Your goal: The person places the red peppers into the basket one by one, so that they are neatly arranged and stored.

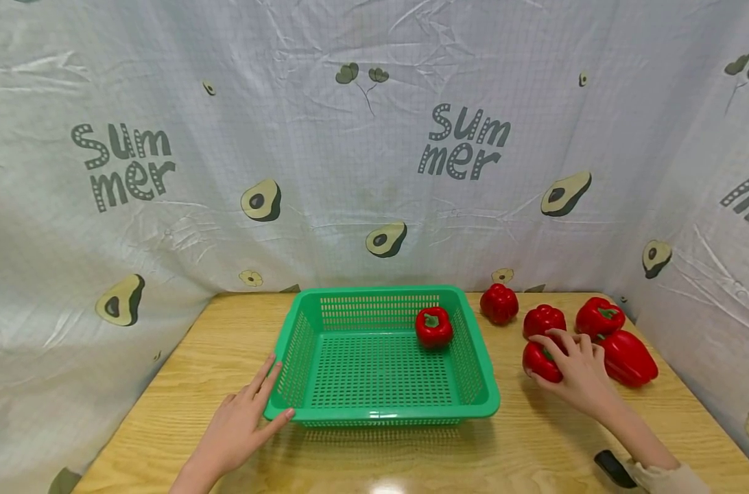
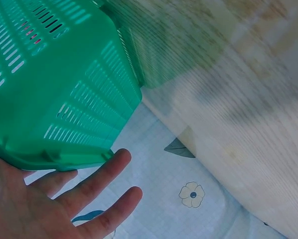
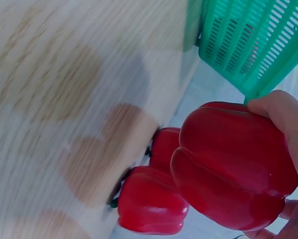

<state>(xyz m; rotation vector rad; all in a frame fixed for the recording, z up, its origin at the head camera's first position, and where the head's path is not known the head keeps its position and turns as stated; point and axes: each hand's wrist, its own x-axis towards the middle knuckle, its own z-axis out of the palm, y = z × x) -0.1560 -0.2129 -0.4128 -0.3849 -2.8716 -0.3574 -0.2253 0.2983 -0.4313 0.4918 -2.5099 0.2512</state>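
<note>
My right hand (image 1: pixel 579 376) grips a red bell pepper (image 1: pixel 541 362) on the right side of the table, thumb on one side and fingers over it. In the right wrist view that held pepper (image 3: pixel 233 164) fills much of the picture, close to the camera. The left hand (image 1: pixel 235 425) touches the near left corner of a green plastic basket (image 1: pixel 387 412), its fingers extended along the rim. One red bell pepper (image 1: pixel 433 328) sits inside the basket, toward the back right, stem showing.
Behind the right hand stand more red peppers: one at the back (image 1: pixel 499 304), one nearer (image 1: pixel 544 320), one far right (image 1: pixel 599 316) and a long one (image 1: pixel 627 358). Patterned cloth (image 1: pixel 350 171) hangs behind the wooden table (image 1: pixel 214 357). A dark strap (image 1: pixel 615 468) lies by the right wrist.
</note>
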